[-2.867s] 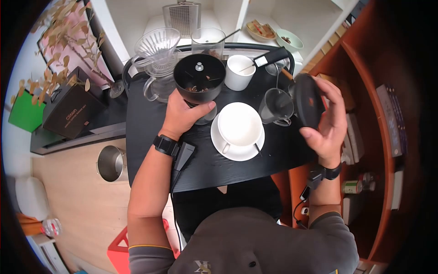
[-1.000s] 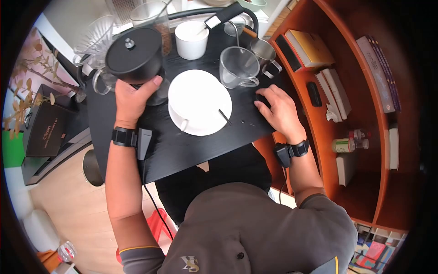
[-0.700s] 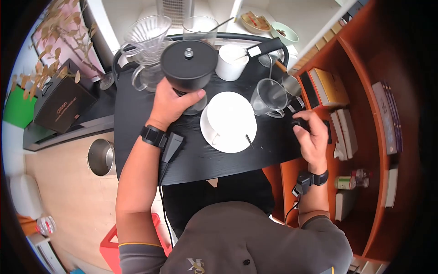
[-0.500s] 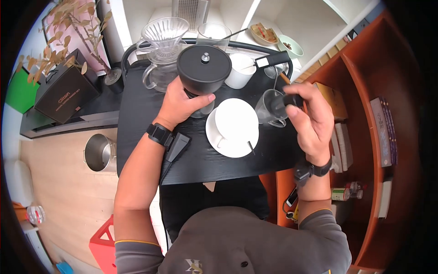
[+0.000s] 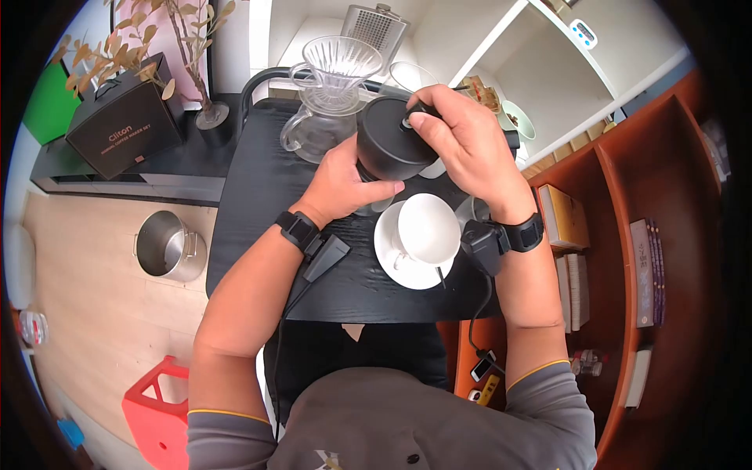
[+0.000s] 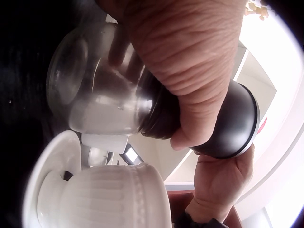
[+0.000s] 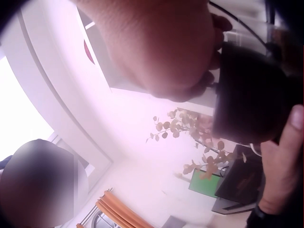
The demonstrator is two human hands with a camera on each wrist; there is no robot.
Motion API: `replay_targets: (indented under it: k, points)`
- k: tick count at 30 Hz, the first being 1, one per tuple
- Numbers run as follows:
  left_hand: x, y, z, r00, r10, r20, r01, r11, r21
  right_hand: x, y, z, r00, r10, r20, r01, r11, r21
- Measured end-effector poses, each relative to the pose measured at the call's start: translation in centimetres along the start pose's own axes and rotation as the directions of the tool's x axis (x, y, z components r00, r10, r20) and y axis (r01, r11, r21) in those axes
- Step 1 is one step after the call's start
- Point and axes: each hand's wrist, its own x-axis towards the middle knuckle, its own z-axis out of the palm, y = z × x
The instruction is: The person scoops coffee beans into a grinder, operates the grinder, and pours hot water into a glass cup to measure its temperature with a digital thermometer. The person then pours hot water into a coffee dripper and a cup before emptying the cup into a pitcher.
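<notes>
My left hand (image 5: 337,184) grips the neck of an upright black grinder (image 5: 384,153), thumb in front. The left wrist view shows the grinder's clear glass base (image 6: 102,104) below that hand, beside a white cup (image 6: 114,194). Over the black lid, my right hand (image 5: 478,149) pinches a small black piece at the metal post, thumb and fingers curled; its lower part is hidden. In the right wrist view the grinder (image 7: 251,95) is dark, with the right hand (image 7: 161,47) at its top. The white cup (image 5: 431,227) stands on its saucer (image 5: 399,270).
A glass dripper (image 5: 341,63) on a glass server (image 5: 313,129) stands at the table's back left. Behind are a metal flask (image 5: 374,30) and a green bowl (image 5: 518,119) on shelves. A bookcase (image 5: 615,235) borders the right side; a metal pot (image 5: 171,247) sits on the floor.
The black lid has gone from my right hand onto the grinder, covering the beans. That hand then picked up a small black piece at the table's right and moved left to the lid's post.
</notes>
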Motion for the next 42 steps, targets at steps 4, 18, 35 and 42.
replay_targets:
  k: [4,18,35,42]
  points:
    - [0.0,-0.2,-0.1,1.000,0.006,0.000,-0.006,0.999,0.035,0.2,-0.2,-0.2,0.998,-0.068,0.015,0.068,0.997,-0.043]
    - [0.1,-0.3,0.0,1.000,-0.009,0.021,0.008,1.000,0.027,1.1,-1.2,-2.0,0.981,-0.034,0.190,0.066,0.984,-0.164]
    - [0.2,-0.7,-0.4,0.993,-0.016,0.113,0.024,0.997,-0.068,1.2,0.1,-2.1,0.968,-0.105,0.227,0.111,0.994,-0.014]
    - [0.2,-0.8,-0.4,0.995,-0.018,0.095,0.020,1.000,-0.011,1.5,-0.4,-2.8,0.950,-0.066,0.306,0.109,0.986,-0.125]
